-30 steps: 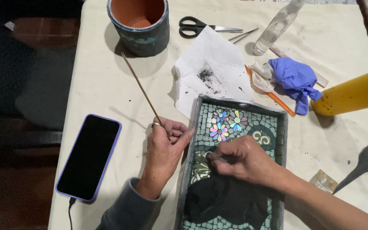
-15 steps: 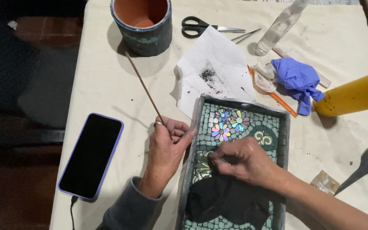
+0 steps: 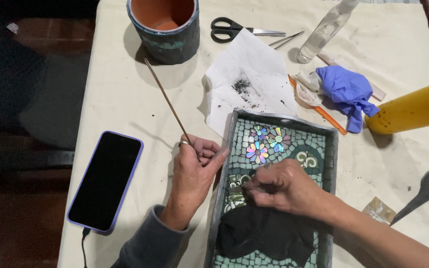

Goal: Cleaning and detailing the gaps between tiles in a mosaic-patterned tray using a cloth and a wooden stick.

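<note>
Under the right hand (image 3: 286,191) lies a mosaic tray (image 3: 274,193), long and dark-framed, its tiled floor facing up so the surface can be worked from above. That hand's fingers (image 3: 254,188) are curled shut, pinched down onto the tiles near the middle of the tray; something small may be between them, but I cannot tell what. Just below those fingers a black cloth (image 3: 266,233) is bunched on the tray, close enough to wipe with. Beyond the fingertips sit iridescent flower tiles (image 3: 261,146), uncovered.

Beside the tray's left rim, the left hand (image 3: 194,171) braces the frame: the thumb presses along the edge while the other fingers are folded closed around a thin wooden stick (image 3: 167,101), which slants up and away over the counter (image 3: 120,99), kept ready but out of the way.

Left of that hand, a phone (image 3: 105,181) with a purple case lies face up, a cable in its lower end. Farther from the fingers, past the tray's top edge, a white paper (image 3: 249,82) holds dark crumbs. Scissors (image 3: 237,31), a clay pot (image 3: 164,27), a clear bottle (image 3: 326,30), a blue glove (image 3: 346,89) and a yellow bottle (image 3: 415,109) are set well apart along the far side.
</note>
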